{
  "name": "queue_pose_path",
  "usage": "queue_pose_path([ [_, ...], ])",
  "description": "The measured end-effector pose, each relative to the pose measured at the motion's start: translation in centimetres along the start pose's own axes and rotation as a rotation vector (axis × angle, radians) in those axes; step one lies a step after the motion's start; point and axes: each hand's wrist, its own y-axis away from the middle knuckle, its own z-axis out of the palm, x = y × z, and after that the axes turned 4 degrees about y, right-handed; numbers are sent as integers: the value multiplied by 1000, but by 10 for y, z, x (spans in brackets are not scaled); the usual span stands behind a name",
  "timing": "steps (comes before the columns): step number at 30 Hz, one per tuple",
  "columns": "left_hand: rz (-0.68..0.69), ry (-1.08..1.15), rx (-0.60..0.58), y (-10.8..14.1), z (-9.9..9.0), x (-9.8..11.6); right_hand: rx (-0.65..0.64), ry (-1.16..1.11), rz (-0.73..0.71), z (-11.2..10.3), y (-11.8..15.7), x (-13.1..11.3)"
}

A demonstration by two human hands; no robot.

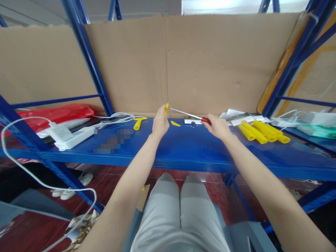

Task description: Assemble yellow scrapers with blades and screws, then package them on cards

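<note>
My left hand (160, 122) is closed around a small yellow plastic part (167, 109), most of it hidden by the fingers. My right hand (217, 126) grips the red handle of a screwdriver (190, 114), whose long metal shaft points left toward the yellow part. Whether the tip touches the part is too small to tell. On the blue shelf (194, 148), a flat yellow piece (175, 123) lies between the hands. A metal strip (193, 120) sits behind the screwdriver. Left of my left hand is a yellow T-shaped piece (139, 123).
Several yellow tubes (258, 132) lie at the right. White cables (120, 118), a power strip (76, 137) and a red bag (70, 112) occupy the left. Cardboard (210, 66) closes off the back, between blue uprights (91, 56). Another person's shoes (67, 193) show below left.
</note>
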Motion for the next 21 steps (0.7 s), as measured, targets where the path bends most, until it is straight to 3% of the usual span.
queue_pose_path([
  [9,8,-28,9,1,1,-3,-51,-41,7,3,0,-4],
  [16,-4,-54,3,1,1,0,-28,-62,57,6,0,0],
  [21,-5,-36,-5,1,0,1,1,-13,3,3,1,0],
])
